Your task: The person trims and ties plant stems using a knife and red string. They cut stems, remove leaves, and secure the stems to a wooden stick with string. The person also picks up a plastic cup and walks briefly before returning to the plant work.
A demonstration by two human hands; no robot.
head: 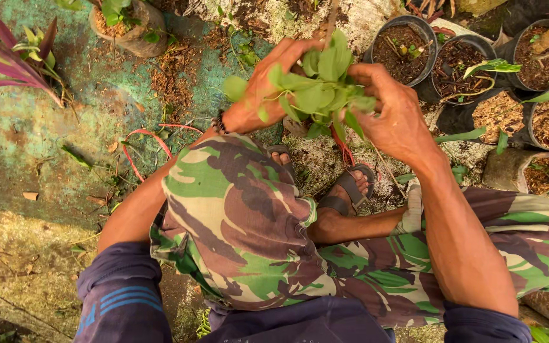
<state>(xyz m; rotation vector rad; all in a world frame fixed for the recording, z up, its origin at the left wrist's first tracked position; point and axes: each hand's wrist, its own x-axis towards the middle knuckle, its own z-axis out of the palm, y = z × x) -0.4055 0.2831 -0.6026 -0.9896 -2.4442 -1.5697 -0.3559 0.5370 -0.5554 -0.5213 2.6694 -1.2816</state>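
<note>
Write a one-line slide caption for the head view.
Seated among black pots, a person holds a leafy green sprig between left hand and right hand.

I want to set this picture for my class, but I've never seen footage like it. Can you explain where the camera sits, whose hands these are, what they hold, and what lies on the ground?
There is one picture, taken by a camera worn on a person's head, looking down at their own lap and hands. The person sits in camouflage trousers and sandals. The left hand and the right hand together hold a small leafy green plant up in front of them. On the ground beyond stand black pots of soil, a purple-leaved plant at far left, and a red cord lying loose.
</note>
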